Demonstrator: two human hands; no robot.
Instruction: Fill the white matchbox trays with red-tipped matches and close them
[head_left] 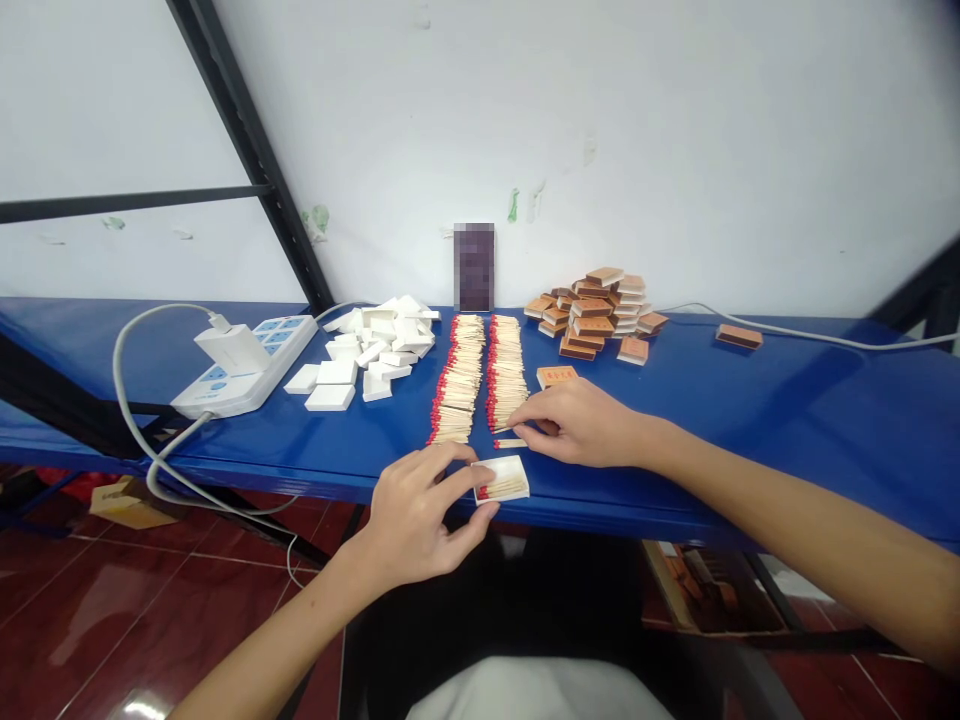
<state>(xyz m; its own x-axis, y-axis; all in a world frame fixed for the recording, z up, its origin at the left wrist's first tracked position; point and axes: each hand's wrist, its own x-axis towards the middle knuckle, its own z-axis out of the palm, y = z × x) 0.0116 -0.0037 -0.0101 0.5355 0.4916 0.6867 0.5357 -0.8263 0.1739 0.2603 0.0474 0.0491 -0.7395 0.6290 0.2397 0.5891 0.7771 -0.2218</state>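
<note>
My left hand (427, 510) grips a white matchbox tray (514, 470) at the front edge of the blue shelf. Several red-headed matches (504, 490) lie inside that tray. Close behind it, my right hand (574, 422) has its thumb and index finger pinched together at the near end of the right row of matches (508, 370). Whether a match is between those fingertips is hard to make out. One loose match (511, 443) lies just in front of them. A second row of matches (459, 375) runs parallel on the left.
White matchbox trays (382, 335) are heaped at the left, beside a power strip (247, 370) with a charger and cables. Orange-brown matchbox sleeves (592, 310) form a pile at the right. A pixelated dark rectangle (475, 268) stands against the wall.
</note>
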